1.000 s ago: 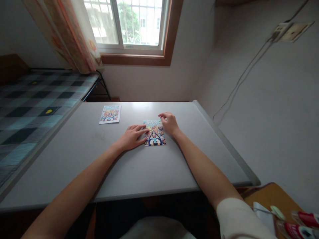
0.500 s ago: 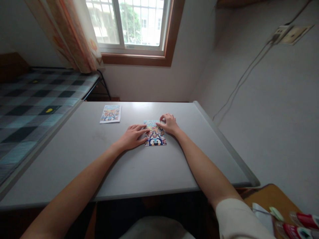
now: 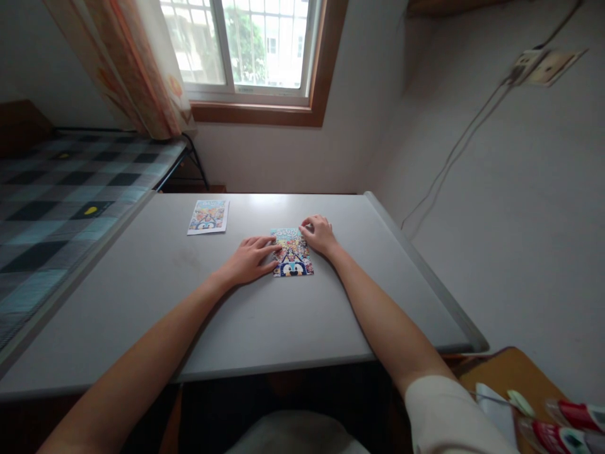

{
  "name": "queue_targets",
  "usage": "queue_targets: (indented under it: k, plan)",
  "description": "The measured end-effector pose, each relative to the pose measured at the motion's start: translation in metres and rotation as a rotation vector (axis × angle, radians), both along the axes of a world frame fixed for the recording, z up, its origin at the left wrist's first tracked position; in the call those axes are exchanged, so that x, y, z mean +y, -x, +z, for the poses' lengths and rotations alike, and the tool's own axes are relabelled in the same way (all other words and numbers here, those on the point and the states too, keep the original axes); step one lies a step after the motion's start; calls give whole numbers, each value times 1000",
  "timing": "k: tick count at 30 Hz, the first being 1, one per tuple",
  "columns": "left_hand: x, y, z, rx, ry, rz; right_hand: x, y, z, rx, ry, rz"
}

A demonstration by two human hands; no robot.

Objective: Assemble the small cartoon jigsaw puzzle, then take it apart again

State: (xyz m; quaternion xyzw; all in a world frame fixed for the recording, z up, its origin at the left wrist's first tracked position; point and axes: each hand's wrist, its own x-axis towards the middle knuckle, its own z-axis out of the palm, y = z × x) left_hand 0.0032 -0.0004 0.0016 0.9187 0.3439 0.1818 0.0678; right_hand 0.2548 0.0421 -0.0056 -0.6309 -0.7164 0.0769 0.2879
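A small rectangular jigsaw puzzle (image 3: pixel 292 257) lies flat on the grey table, with a blue cartoon dog's face at its near end and pale lettering at its far end. My left hand (image 3: pixel 253 257) rests on its left edge, fingers stretched out and spread, covering part of that side. At the far right corner, my right hand (image 3: pixel 320 233) has thumb and index finger bent together in a pinch. Whether a piece sits between those fingertips is too small to see. Further left lies a paper sheet (image 3: pixel 208 216) with a similar printed picture, apart from both hands.
The grey table (image 3: pixel 265 334) has a raised edge along its right side by the wall. A bed with a checked cover (image 3: pixel 85 189) stands to the left. At lower right, red-labelled bottles (image 3: pixel 562 435) lie on a wooden stool (image 3: pixel 515 372).
My right thumb has drawn back from the puzzle's top to its far right corner, uncovering more of the lettering. My left hand stays on the left edge. The view has shifted slightly.
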Motion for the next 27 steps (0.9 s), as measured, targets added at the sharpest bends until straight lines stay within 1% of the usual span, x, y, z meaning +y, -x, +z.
queue_targets:
  k: [6,14,27]
  plan:
    - [1,0,-2,9,-17,10,5,-10,-4,39,-12,-42]
    - [0,-1,2,24,-1,-15,2,-7,-3,-85,29,-23]
    - [0,-1,3,-5,19,-10,2,-6,-3,-115,45,-21]
